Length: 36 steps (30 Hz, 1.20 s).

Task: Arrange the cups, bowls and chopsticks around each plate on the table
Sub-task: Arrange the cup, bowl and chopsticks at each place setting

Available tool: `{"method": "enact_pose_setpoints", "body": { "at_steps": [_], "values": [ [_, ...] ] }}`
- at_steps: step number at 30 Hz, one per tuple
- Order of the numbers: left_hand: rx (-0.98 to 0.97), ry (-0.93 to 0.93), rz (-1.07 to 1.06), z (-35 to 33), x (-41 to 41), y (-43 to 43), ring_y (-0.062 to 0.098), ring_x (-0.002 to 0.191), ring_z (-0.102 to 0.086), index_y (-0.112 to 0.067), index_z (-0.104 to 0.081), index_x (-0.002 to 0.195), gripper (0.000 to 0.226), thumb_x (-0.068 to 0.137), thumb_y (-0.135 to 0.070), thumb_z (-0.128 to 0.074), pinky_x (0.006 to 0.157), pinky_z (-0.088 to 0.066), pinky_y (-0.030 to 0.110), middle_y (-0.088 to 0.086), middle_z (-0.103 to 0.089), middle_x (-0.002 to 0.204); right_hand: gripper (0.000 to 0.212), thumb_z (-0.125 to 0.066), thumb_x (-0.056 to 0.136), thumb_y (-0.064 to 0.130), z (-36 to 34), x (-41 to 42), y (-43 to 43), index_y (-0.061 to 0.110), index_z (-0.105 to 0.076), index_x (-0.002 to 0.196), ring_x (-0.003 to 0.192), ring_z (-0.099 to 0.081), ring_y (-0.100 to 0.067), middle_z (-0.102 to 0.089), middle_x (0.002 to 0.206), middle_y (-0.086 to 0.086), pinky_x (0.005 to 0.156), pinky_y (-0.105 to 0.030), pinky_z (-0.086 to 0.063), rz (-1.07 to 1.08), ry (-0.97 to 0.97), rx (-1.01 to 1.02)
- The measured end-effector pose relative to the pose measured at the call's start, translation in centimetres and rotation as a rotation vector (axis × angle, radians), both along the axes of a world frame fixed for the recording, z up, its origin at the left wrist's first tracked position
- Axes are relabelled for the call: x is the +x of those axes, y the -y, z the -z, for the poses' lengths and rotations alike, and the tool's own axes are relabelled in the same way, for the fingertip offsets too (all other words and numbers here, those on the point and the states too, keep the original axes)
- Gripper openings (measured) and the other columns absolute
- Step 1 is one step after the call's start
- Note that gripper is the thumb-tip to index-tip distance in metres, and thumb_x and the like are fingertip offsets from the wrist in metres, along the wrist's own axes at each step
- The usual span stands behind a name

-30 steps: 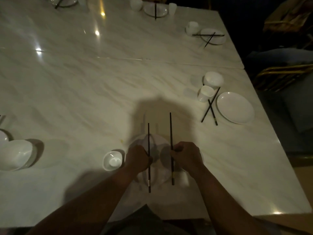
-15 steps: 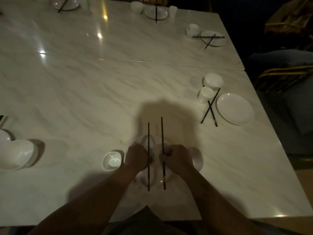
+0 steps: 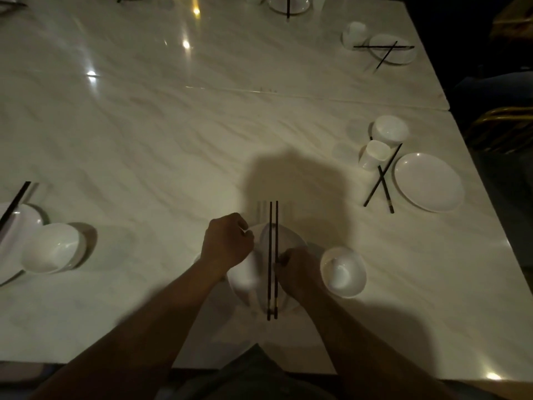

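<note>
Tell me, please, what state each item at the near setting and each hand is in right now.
chopsticks: side by side, parallel, over the plate.
plate: flat, beneath the chopsticks.
bowl: upright, right of the plate.
right hand: pinches the chopsticks.
left hand: fingers curled at the plate's rim; grip unclear.

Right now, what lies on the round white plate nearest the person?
Two thin dark chopsticks, side by side, pinched by the right hand. The left hand hides the plate's left rim.
</note>
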<state>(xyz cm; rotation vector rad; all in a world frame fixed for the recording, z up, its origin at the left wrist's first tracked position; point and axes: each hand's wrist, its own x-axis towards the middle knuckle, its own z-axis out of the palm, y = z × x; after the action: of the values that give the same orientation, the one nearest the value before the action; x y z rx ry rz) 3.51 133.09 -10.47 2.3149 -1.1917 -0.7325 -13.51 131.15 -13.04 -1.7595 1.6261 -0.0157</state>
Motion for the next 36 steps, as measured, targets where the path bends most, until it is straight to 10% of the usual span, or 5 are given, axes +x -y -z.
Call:
{"method": "enact_pose_setpoints", "body": {
  "at_steps": [14, 24, 36],
  "values": [
    [0.000, -0.037, -0.013, 1.0, 1.3, -1.1, 0.018, 0.076, -0.065, -0.027, -0.066, 0.084, 0.019, 0.069, -0.022, -0.056, 0.069, -0.051, 0.023, -0.003, -0.070, 0.081, 0.051, -0.076, 0.075, 0.053, -0.1, 0.6, -0.5, 0.014, -0.064, 0.105, 0.092, -0.064, -0.022, -0.067, 0.100, -0.004, 0.073, -0.027, -0.047, -0.004, -0.047, -0.027],
    [-0.030, -0.013, 0.075, 1.2, 2.4, -1.8, 0.020, 0.085, -0.067, -0.020, -0.070, 0.092, 0.018, 0.074, -0.020, -0.065, 0.078, -0.054, 0.029, 0.000, -0.073, 0.090, 0.038, -0.075, 0.082, 0.028, -0.7, 1.1, -1.1, 0.012, -0.059, 0.113, 0.078, -0.048, -0.013, -0.056, 0.107, -0.004, 0.046, -0.012, -0.024, -0.007, -0.082, 0.009],
    [0.016, -0.035, 0.084, 1.3, 2.8, -2.2, 0.024, 0.091, -0.066, -0.021, -0.071, 0.083, 0.012, 0.074, -0.024, -0.064, 0.080, -0.054, 0.031, 0.000, -0.072, 0.092, 0.028, -0.078, 0.077, 0.029, -0.2, 1.6, -1.4, 0.014, -0.063, 0.095, 0.081, -0.060, -0.017, -0.060, 0.089, 0.001, 0.067, -0.030, -0.052, 0.052, -0.071, -0.001]
  ]
}}
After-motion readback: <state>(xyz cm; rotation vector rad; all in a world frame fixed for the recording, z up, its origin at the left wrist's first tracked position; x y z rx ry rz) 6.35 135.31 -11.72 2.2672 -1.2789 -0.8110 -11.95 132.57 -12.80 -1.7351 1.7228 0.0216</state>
